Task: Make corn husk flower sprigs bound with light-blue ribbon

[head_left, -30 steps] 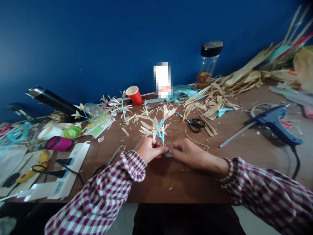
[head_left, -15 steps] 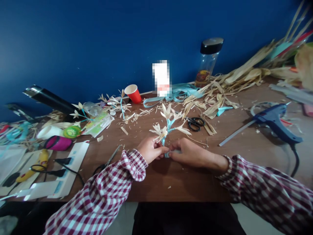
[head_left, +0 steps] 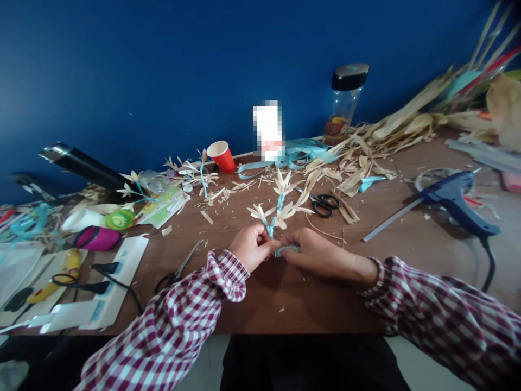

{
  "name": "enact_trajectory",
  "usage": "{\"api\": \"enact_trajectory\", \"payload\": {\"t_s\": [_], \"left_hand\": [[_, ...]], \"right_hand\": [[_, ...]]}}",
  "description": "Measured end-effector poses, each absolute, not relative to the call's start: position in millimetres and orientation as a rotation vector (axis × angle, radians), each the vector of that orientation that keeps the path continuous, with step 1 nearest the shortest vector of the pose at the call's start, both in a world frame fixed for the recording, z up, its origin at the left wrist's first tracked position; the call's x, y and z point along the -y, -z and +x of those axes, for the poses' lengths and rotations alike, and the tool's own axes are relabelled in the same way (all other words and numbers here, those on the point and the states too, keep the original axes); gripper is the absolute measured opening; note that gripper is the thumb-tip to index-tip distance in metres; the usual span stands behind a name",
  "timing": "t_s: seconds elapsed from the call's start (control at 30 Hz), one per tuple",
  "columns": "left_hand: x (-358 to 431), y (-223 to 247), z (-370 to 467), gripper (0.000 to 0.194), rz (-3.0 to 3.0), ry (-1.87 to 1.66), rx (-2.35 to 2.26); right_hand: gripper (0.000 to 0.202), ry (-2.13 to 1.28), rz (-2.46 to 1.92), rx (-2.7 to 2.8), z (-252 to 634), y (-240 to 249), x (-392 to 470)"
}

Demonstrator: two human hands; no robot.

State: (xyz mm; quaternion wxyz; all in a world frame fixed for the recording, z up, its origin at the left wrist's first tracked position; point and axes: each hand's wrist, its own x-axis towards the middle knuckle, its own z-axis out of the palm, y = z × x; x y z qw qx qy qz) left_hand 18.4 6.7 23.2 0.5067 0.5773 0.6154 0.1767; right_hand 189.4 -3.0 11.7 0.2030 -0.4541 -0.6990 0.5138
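Note:
Pale husk flowers on a stem wrapped in light blue tape form a small branch (head_left: 280,209), held upright over the front middle of the table. My left hand (head_left: 253,247) is closed, pinching the bottom of the blue stem. Close against it on the right, my right hand (head_left: 311,251) is closed on a piece of light blue tape (head_left: 287,249), which shows between its thumb and fingers. The lower end of the stem is hidden by my fingers.
Black scissors (head_left: 325,205) lie behind my hands, and another pair (head_left: 177,274) is by my left sleeve. A blue glue gun (head_left: 458,201) rests at the right. Farther back are a red cup (head_left: 222,156), a clear bottle (head_left: 344,108) and dry husks (head_left: 407,125). A power strip (head_left: 122,271) lies left.
The flower branch has turned in my left hand, so its blossoms stand differently around the stem. More of the blue tape shows at my right hand, which has shifted slightly.

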Motion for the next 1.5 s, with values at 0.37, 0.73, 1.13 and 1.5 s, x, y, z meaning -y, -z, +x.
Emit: {"api": "enact_trajectory", "payload": {"t_s": [0.37,0.73,1.13,1.5], "left_hand": [[-3,-23,16,0.022,1.443,-0.484,-1.437],[-6,-20,14,0.026,1.426,-0.481,-1.471],[-20,-11,14,0.029,1.357,-0.562,-1.373],[-21,1,10,0.029,1.227,-0.538,-1.414]], "right_hand": [[0.016,-1.771,-1.248,1.721,190,-17,3],[0.020,-1.805,-1.243,1.704,188,-7,5],[0.012,-1.666,-1.229,1.668,185,-6,2],[0.014,-0.994,-1.433,2.111,193,-9,-9]]}}
